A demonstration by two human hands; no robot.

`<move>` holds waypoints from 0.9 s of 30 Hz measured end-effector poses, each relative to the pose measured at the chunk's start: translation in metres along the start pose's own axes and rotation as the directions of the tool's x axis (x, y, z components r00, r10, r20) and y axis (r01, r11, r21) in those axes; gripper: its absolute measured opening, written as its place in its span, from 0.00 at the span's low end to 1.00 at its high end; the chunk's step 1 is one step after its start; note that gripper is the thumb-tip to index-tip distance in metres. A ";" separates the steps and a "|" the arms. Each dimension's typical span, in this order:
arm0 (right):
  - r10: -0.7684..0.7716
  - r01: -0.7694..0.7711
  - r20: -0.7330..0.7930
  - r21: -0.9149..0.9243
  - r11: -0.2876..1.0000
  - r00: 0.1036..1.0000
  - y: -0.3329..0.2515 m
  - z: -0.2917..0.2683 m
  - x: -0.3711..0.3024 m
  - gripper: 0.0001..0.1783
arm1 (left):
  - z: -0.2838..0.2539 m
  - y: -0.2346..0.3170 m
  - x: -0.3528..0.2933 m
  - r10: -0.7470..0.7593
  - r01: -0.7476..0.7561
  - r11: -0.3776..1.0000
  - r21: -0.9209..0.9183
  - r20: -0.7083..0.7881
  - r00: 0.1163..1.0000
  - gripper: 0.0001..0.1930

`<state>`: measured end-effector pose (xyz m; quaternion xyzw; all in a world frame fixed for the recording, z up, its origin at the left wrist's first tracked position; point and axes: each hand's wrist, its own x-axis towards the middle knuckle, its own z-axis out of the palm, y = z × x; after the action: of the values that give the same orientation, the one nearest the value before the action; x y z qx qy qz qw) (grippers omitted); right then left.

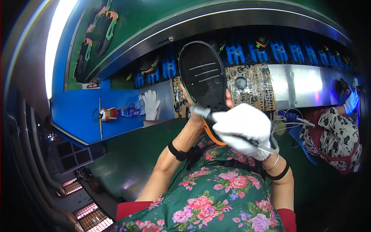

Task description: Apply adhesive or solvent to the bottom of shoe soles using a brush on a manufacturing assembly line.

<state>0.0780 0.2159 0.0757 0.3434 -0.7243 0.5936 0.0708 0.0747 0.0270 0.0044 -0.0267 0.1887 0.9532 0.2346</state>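
Note:
A black sandal [203, 73], with three pale slits across its broad end and orange and green edging, is held lengthwise in front of me. My bare left hand [196, 120] wraps it from beneath, fingertips showing along the right edge. In a white knit glove, my right hand [245, 125] is closed around a slim dark tool with a pale tip [200, 111]. That tip lies over the sandal's narrower end, blurred; whether it touches cannot be made out. A clear hose [268, 149] runs beside the gloved wrist.
Behind the sandal is a metal ledge [297, 85] with taped cardboard [251, 83]. Blue holders [279, 52] line the conveyor beyond. To the left, a blue board [73, 112] bears a bottle [132, 111] and, near it, a white glove [150, 103]. Another person [332, 131] works at right.

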 end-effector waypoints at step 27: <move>0.066 -0.054 -0.070 0.154 0.987 0.995 -0.001 -0.009 -0.019 0.16 | 0.004 0.029 0.021 0.273 -0.278 0.957 0.082 0.068 0.960 0.58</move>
<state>0.0896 0.2314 0.0692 0.3033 -0.6840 0.6613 0.0537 0.0426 0.0140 0.0151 0.0374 0.2270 0.9674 0.1059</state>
